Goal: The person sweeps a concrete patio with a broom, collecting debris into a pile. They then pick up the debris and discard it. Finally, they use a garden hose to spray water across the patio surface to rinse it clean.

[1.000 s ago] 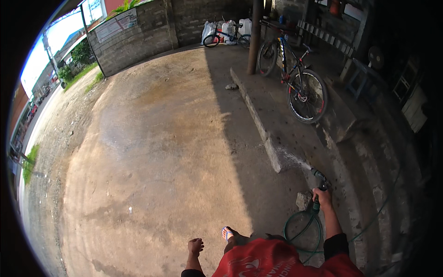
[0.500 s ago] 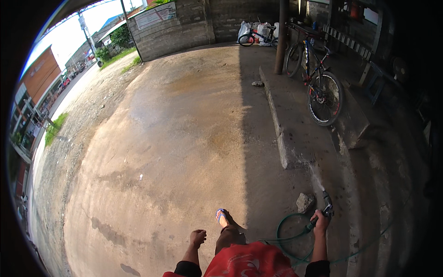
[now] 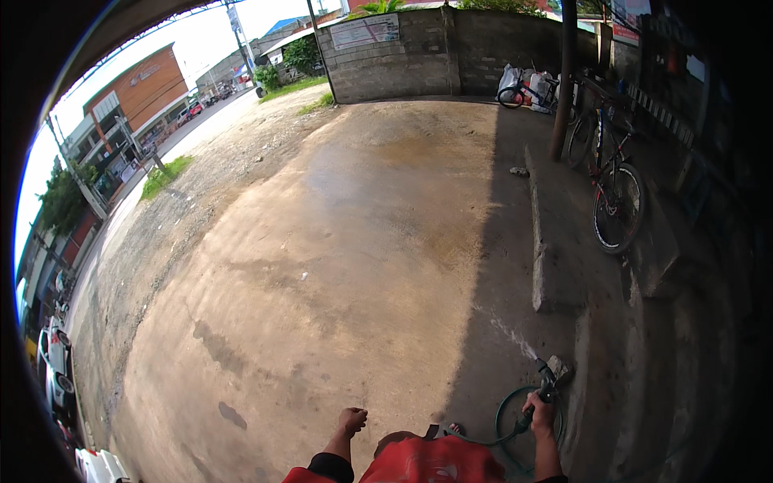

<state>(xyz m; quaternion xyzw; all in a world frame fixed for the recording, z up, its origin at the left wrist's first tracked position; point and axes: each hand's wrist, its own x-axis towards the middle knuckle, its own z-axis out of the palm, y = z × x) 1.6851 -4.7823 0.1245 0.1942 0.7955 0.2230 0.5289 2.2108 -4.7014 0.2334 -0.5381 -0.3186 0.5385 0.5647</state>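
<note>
My right hand (image 3: 541,412) grips a dark spray nozzle (image 3: 546,377) at the lower right. A white jet of water (image 3: 515,338) leaves its tip, pointing ahead and to the left over the shaded concrete. A green garden hose (image 3: 501,439) runs from the nozzle handle and loops beside my body. Just right of the nozzle tip lies a pale rock (image 3: 560,369), partly hidden behind it. My left hand (image 3: 353,420) hangs in front of me with its fingers curled in, nothing visible in it. Beneath it lies sunlit concrete floor (image 3: 346,282).
A raised concrete curb (image 3: 537,258) runs along the right side. Beyond it a bicycle (image 3: 616,201) leans near a brown post (image 3: 565,88). A smaller bicycle (image 3: 515,97) and white sacks (image 3: 541,87) stand by the block wall (image 3: 419,68). Left are gravel and a road.
My view has turned left, bringing more of the street in. The nozzle has swung left, and its jet now falls left of the curb. My right hand still grips it.
</note>
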